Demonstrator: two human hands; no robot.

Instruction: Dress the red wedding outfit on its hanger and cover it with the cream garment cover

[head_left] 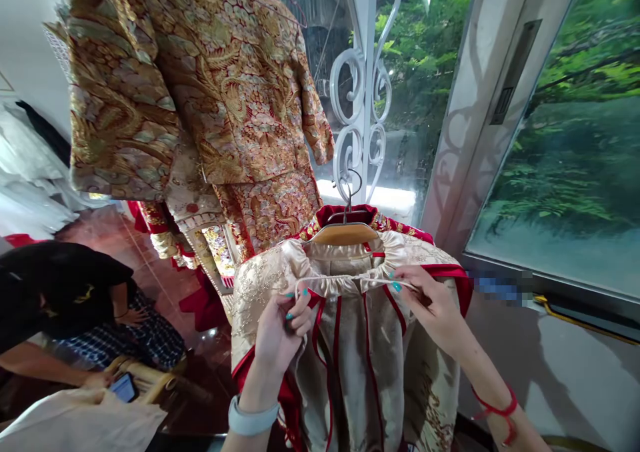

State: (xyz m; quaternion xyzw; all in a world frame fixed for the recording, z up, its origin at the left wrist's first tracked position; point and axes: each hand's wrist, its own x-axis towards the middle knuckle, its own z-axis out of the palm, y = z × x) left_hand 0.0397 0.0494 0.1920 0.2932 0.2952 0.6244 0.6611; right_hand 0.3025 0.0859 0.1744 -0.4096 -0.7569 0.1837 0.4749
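Observation:
A cream garment (pixel 350 345) with red piping and a gathered neckline hangs in front of me on a wooden hanger (pixel 345 234). A thin white drawstring (pixel 345 278) runs across the front of its neck, knotted or crossed near the middle. My left hand (pixel 286 325) is closed in a pinch on the string's left part. On the other side my right hand (pixel 425 305) pinches the right end between thumb and fingers. The string looks stretched between both hands. Behind the hanger shows a red and gold embroidered collar (pixel 400 225).
Gold and red brocade jackets (pixel 240 92) hang at the upper left. A white scrollwork stand (pixel 367 92) rises before the windows (pixel 575 159). At the left a seated person (pixel 65 299) has a phone (pixel 123 387) near one hand. White dresses (pixel 30 165) hang farther back.

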